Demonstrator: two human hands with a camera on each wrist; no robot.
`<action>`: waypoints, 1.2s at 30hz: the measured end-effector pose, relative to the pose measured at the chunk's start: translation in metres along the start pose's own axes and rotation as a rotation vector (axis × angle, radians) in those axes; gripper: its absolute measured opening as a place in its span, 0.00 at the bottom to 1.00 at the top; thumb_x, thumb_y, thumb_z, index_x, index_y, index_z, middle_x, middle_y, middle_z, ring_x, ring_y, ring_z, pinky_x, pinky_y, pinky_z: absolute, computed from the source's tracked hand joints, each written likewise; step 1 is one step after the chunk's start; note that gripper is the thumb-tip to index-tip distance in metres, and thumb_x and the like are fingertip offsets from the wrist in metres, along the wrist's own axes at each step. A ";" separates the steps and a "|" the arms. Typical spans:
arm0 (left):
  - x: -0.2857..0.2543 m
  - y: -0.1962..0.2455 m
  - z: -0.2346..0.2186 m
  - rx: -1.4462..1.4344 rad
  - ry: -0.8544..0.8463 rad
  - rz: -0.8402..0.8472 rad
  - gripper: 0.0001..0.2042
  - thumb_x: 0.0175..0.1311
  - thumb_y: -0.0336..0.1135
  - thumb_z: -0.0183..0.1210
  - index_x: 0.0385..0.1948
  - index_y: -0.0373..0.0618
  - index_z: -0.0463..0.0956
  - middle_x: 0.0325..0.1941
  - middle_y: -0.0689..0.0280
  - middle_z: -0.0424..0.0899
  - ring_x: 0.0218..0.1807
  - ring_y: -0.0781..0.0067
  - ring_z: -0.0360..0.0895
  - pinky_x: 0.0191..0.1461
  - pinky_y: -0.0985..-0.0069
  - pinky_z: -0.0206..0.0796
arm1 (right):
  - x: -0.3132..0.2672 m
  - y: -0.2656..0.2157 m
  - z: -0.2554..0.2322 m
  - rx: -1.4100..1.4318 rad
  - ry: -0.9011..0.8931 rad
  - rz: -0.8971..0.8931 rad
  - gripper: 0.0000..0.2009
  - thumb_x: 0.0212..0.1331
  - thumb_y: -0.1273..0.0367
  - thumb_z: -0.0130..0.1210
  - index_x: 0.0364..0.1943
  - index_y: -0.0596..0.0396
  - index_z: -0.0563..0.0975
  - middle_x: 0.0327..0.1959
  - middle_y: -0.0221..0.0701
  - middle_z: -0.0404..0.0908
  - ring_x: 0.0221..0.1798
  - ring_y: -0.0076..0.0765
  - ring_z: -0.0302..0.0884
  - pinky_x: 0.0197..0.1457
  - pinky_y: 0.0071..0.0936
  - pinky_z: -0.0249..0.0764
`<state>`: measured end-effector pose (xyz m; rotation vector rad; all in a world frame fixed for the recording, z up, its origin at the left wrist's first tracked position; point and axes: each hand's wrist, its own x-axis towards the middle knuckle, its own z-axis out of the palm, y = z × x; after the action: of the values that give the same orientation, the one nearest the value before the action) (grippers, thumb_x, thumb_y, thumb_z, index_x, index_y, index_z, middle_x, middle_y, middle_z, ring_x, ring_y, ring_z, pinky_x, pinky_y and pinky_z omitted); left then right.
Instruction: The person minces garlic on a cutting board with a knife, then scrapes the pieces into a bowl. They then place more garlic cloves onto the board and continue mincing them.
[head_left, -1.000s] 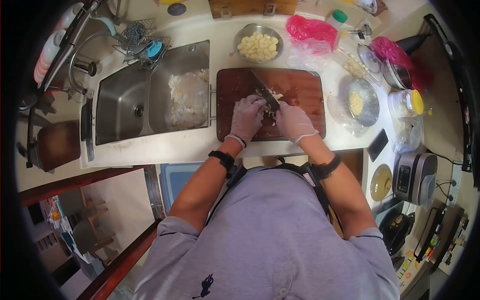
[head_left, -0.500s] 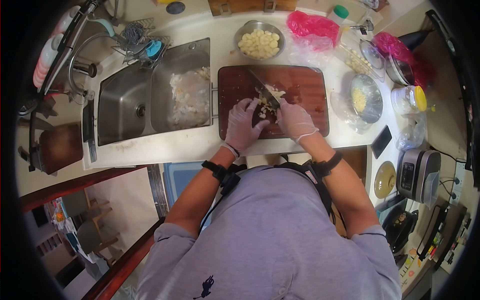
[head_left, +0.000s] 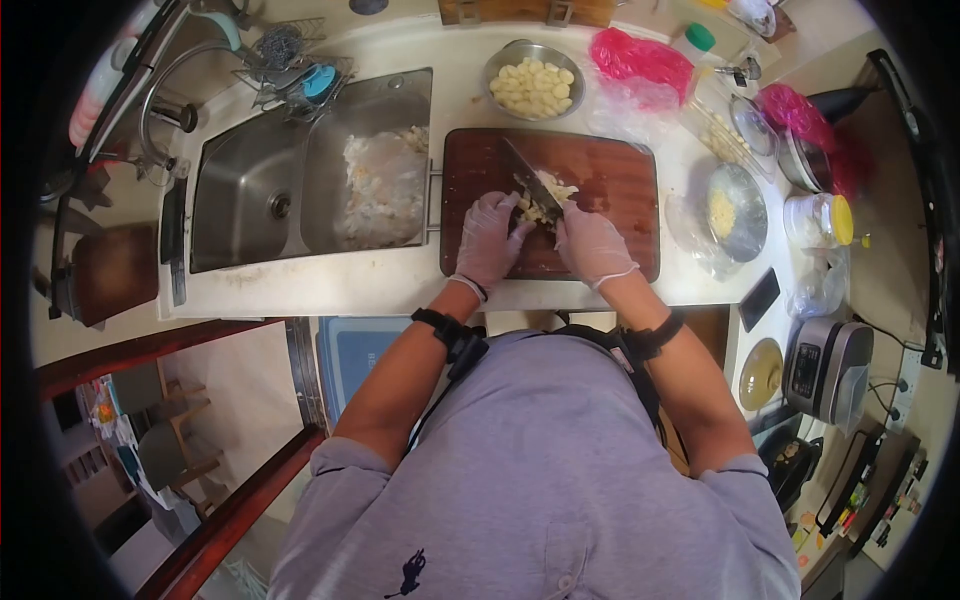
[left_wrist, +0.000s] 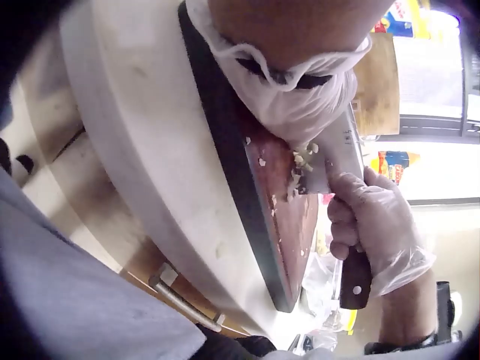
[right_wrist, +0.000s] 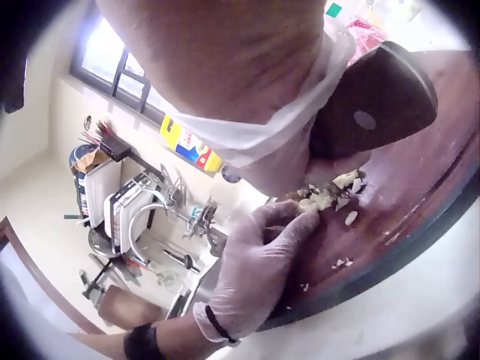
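My gloved right hand (head_left: 597,245) grips a cleaver (left_wrist: 345,161) by its dark riveted handle. Its broad blade slants across the wooden cutting board (head_left: 622,190), pointing away to the left. Chopped garlic (right_wrist: 322,199) lies in a small heap beside and under the blade, with loose bits scattered on the wood. On the left of the heap is my gloved left hand (head_left: 488,240), thumb and bent forefinger pinching some garlic close to the blade, as the right wrist view shows. The right fingers are partly hidden there behind the wrist and glove cuff.
Behind the board stands a steel bowl (head_left: 492,97) of peeled cloves. A bowl (head_left: 752,240) with minced garlic sits to the right, near a phone (head_left: 760,300) and a yellow-lidded jar (head_left: 815,220). On the left, the double sink (head_left: 240,175) holds whitish peelings.
My left hand came off the heap with fingers spread and thumb out, then closed in beside the garlic again. The garlic bits are gathered closer to the blade. The right hand keeps its grip.
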<state>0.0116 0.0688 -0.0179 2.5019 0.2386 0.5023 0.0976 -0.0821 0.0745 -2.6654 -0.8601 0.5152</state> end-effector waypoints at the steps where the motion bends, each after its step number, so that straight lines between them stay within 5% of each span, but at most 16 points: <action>1: -0.001 0.001 -0.002 0.000 -0.002 -0.002 0.27 0.59 0.42 0.68 0.59 0.42 0.72 0.55 0.53 0.74 0.57 0.49 0.71 0.63 0.58 0.63 | -0.002 -0.001 -0.001 0.009 -0.005 -0.008 0.11 0.67 0.67 0.48 0.39 0.62 0.75 0.29 0.55 0.82 0.37 0.64 0.82 0.43 0.56 0.77; 28: 0.010 0.004 0.005 -0.028 0.056 0.005 0.19 0.62 0.36 0.64 0.54 0.42 0.77 0.51 0.54 0.76 0.53 0.49 0.73 0.58 0.59 0.66 | 0.003 0.018 -0.009 -0.044 -0.008 0.002 0.12 0.68 0.67 0.47 0.43 0.64 0.74 0.29 0.55 0.82 0.38 0.64 0.83 0.44 0.55 0.78; 36: 0.009 0.004 0.010 -0.066 0.134 -0.015 0.10 0.63 0.35 0.63 0.42 0.43 0.78 0.46 0.56 0.78 0.50 0.50 0.74 0.56 0.58 0.66 | -0.001 0.013 0.000 -0.011 -0.017 0.000 0.12 0.68 0.67 0.46 0.42 0.63 0.74 0.29 0.56 0.82 0.37 0.65 0.82 0.44 0.56 0.77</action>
<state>0.0243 0.0634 -0.0202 2.4036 0.2881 0.6621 0.1031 -0.0933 0.0696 -2.6746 -0.8704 0.5358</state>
